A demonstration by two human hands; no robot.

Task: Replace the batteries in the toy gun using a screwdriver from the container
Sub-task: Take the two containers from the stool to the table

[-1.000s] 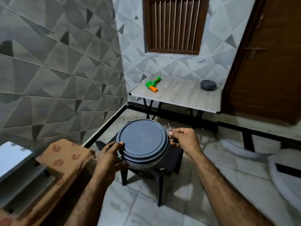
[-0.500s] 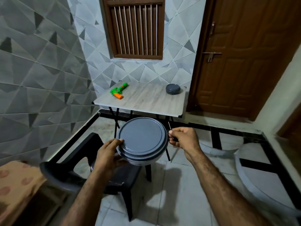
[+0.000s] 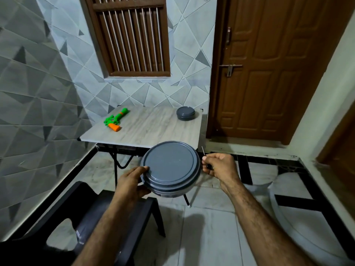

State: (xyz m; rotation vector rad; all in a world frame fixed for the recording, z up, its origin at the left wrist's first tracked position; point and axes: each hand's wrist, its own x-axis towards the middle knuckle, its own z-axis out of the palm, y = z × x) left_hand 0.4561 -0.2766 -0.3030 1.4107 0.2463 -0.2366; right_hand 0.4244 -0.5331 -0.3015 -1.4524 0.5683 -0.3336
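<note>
A round grey lidded container [image 3: 170,167] is held in the air in front of me, my left hand [image 3: 132,184] gripping its left rim. To its right, my right hand [image 3: 219,166] is closed around a small screwdriver [image 3: 203,150] whose thin metal tip points up from the fist. The green and orange toy gun [image 3: 114,120] lies on the far left of a pale wooden table [image 3: 153,127] ahead of me.
A second, smaller grey round container [image 3: 186,113] sits at the table's far right corner. A dark plastic chair [image 3: 107,208] stands below my left arm. A brown door [image 3: 269,70] is to the right, tiled walls to the left and behind the table.
The view has swung right and moved toward the table, which now looks nearer. Both hands keep the same hold on the container and the screwdriver, lifted off the chair.
</note>
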